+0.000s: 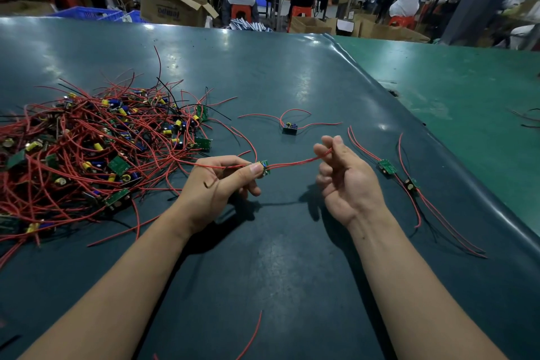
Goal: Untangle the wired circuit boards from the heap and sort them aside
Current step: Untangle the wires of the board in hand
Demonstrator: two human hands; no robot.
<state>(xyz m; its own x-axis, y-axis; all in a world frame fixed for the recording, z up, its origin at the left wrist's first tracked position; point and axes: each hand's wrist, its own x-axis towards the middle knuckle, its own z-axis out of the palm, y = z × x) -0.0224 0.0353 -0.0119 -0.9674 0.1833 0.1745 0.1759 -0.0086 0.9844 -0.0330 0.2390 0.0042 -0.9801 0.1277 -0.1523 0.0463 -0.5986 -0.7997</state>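
Left hand (225,181) pinches a small green circuit board (265,167); right hand (344,181) grips its red wires (295,162), right of the tangled heap (87,152)

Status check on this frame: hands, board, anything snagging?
Left hand pinches small board. Right hand pinches its red leads. Rear leads trail toward heap; snag unclear. Two boards sorted right.

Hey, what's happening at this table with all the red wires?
A person is sorting small wired circuit boards. The left hand pinches one circuit board above the dark table mat, while the right hand holds that board's red wires stretched out to the side. A big tangled heap of boards and wires lies to the left. Two separated boards lie to the right, and one more board sits farther back.
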